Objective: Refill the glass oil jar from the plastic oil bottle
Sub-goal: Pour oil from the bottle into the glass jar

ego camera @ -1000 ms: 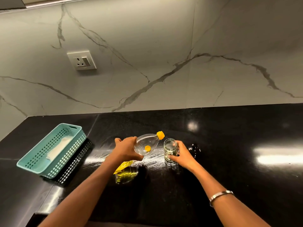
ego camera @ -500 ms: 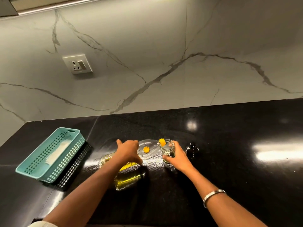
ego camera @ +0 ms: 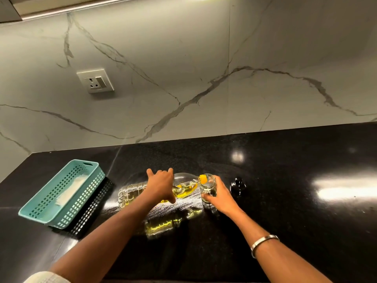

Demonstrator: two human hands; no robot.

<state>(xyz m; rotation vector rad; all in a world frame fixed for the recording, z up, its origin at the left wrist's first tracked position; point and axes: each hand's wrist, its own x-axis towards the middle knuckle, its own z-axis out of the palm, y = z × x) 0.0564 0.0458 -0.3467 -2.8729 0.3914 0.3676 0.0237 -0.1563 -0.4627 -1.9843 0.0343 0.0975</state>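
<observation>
Your left hand [ego camera: 161, 185] grips the plastic oil bottle [ego camera: 183, 187] around its middle, tipped almost flat with its orange neck [ego camera: 202, 178] at the rim of the glass oil jar [ego camera: 207, 187]. Yellow oil pools in the bottle's shoulder. Your right hand [ego camera: 221, 196] wraps the jar, which stands upright on the black tabletop [ego camera: 285, 201] near the centre. A dark lid [ego camera: 237, 185] sits just right of the jar. A teal basket [ego camera: 61, 193] lies well apart on the left.

Left hand [ego camera: 161, 185] gripping tipped plastic oil bottle [ego camera: 183, 187], yellow neck at glass jar [ego camera: 208, 187] rim, right hand [ego camera: 221, 196] holding jar, teal basket [ego camera: 61, 193] left of jar
</observation>
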